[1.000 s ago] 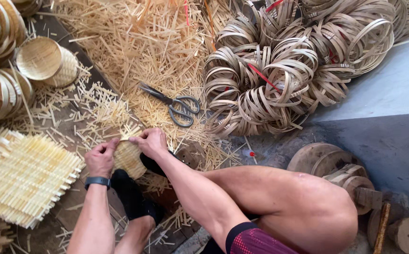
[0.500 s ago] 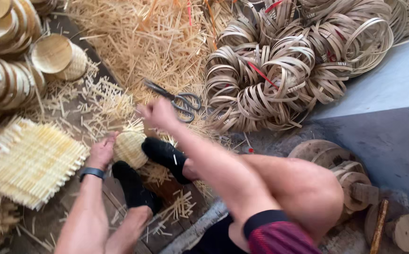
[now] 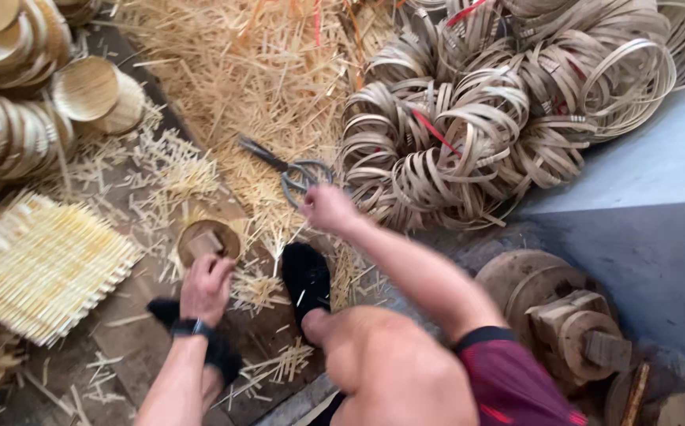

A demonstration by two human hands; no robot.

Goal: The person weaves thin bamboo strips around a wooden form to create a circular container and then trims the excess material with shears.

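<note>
Bamboo offcuts litter the floor as the left hand [image 3: 207,285] grips a round wooden mould [image 3: 207,241], while the right hand [image 3: 325,207], fingers loosely curled, hovers just beside the scissors [image 3: 295,171] near coiled bamboo hoops [image 3: 476,118].

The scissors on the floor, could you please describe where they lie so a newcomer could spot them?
Left of the big heap of coiled bamboo strips lies a pile of pale straw. The scissors lie at its lower edge, just above the right hand, the only dark metal thing there.
</note>
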